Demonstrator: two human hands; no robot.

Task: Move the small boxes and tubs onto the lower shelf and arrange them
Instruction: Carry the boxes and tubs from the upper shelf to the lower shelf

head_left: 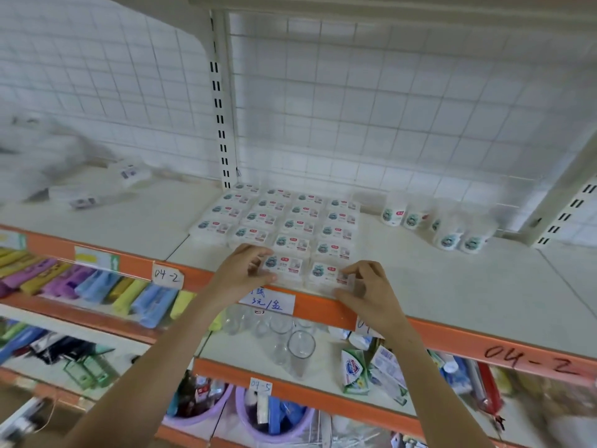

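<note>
Several small white boxes (292,221) with blue-green labels lie in neat rows on the white shelf (452,286), running from the back grid to the orange front edge. My left hand (244,270) grips the left side of the front box in the third column (284,266). My right hand (365,286) pinches the right end of the front box in the fourth column (324,274). Several round white tubs (449,234) with the same label stand in a loose cluster to the right of the boxes.
Flat white packets (97,189) lie on the left part of the same shelf. A slotted upright (221,101) and wire grid stand behind. Below the orange edge (323,307) are clear glasses (300,349), coloured tubes (97,286), purple tubs (274,421) and cartons (355,370).
</note>
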